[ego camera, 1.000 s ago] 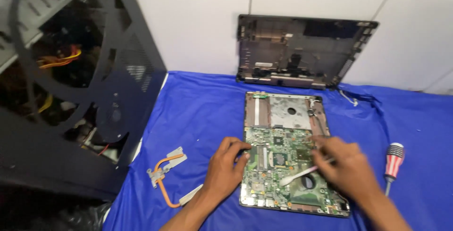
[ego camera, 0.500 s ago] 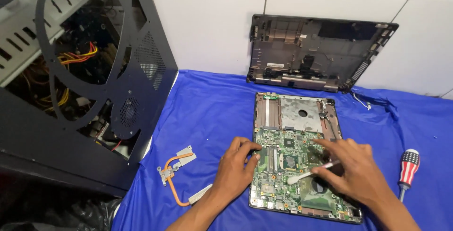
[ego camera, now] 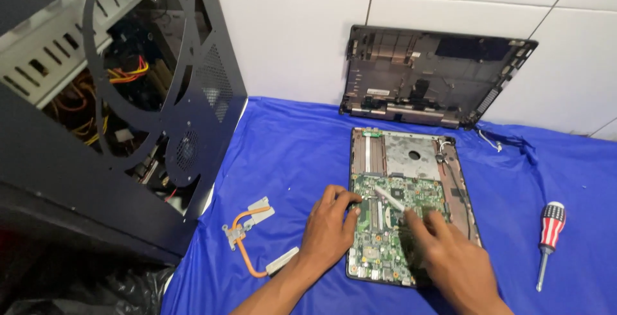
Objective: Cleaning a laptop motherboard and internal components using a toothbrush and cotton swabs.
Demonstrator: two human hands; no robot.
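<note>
Covering the whole work surface, a blue cloth (ego camera: 289, 141) runs from the white tiled wall (ego camera: 289, 38) down to the near edge. A black computer tower (ego camera: 109, 116) stands at the far left with its side open, showing yellow, orange and red cables and a small fan; it crowds the left border of the cloth and overhangs that edge. Against the wall at the back leans a dark laptop bottom cover (ego camera: 437, 74), tilted nearly upright, just behind the opened laptop base (ego camera: 411, 154).

That base lies flat in the middle of the cloth, its upper half bare grey metal, its lower half filled by a green motherboard (ego camera: 379, 238). Both hands are on the board. The left hand (ego camera: 331, 228) rests at the board's left edge, fingers curled down onto it, gripping nothing that can be seen. The right hand (ego camera: 450, 257) covers the board's lower right part, blurred, fingers bent; a pale slim tool or strip (ego camera: 389, 198) points up and left from its fingertips, but whether the hand pinches it cannot be told.

Left of the left hand, apart from the base, lies a copper heat pipe with metal plates (ego camera: 247, 234). Well to the right lies a screwdriver (ego camera: 549, 238) with a striped red, white and blue handle, untouched. A thin black cable (ego camera: 495, 140) trails near the cover's right corner.
</note>
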